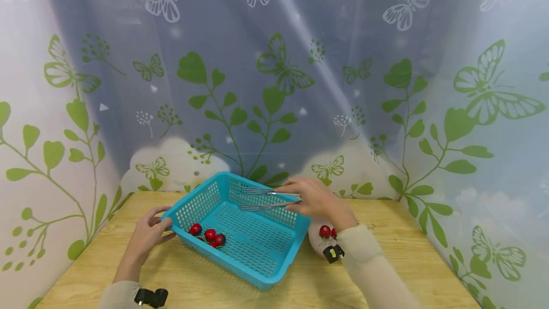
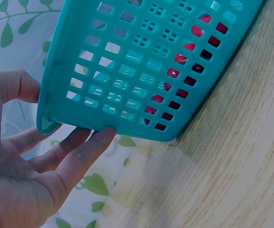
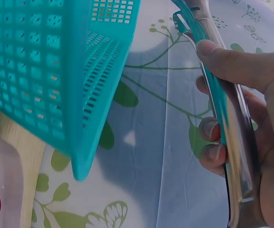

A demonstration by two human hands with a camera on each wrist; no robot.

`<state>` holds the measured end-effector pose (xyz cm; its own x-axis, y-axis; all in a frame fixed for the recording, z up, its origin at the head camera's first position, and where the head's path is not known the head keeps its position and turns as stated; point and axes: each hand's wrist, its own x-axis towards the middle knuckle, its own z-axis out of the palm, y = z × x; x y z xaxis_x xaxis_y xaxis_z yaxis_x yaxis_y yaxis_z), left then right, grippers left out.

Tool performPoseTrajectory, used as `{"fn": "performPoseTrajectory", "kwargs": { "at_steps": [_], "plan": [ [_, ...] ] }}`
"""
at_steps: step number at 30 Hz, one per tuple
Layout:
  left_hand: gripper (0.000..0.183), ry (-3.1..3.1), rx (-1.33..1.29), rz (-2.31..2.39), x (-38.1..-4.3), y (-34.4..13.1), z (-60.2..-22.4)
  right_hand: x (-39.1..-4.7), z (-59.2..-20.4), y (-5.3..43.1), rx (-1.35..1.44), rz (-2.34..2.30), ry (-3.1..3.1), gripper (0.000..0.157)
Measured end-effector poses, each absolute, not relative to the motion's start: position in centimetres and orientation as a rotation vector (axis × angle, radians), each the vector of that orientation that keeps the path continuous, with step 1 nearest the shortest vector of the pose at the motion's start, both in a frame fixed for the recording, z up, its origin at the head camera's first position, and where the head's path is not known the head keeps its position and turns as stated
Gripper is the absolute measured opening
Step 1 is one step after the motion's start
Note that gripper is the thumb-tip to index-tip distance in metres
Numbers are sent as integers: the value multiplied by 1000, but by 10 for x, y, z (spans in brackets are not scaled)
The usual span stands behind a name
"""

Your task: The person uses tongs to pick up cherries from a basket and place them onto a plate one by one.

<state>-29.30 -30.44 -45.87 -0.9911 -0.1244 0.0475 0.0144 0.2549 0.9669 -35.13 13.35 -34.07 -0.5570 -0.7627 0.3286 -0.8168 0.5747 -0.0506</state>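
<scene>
My left hand [image 1: 143,238] grips the left corner of a blue-green plastic basket [image 1: 231,266], thumb at the rim and fingers against the outside. Several small, round red fruits [image 1: 210,235] lie together at the basket's left front. In my right hand [image 1: 318,200] is a pair of metal tongs [image 3: 239,142], held by its arms with the thumb on one side and curled fingers on the other. The tongs' two ends spread apart over the basket's back half with nothing between them.
A pale bowl [image 1: 315,243] with more red fruits [image 1: 324,231] sits right of the basket, partly hidden by my right forearm. The wooden table [image 1: 188,280] ends at a patterned curtain [image 1: 240,80] behind and at both sides.
</scene>
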Motion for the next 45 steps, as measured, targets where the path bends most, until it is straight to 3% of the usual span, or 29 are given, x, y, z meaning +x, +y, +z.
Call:
{"fn": "performPoseTrajectory", "kwargs": {
  "at_steps": [45],
  "plan": [
    [53, -2389, 76, -1832, -291, -302, -457, -362, -343, 53, 1365, 264, -2626, 46]
  ]
}}
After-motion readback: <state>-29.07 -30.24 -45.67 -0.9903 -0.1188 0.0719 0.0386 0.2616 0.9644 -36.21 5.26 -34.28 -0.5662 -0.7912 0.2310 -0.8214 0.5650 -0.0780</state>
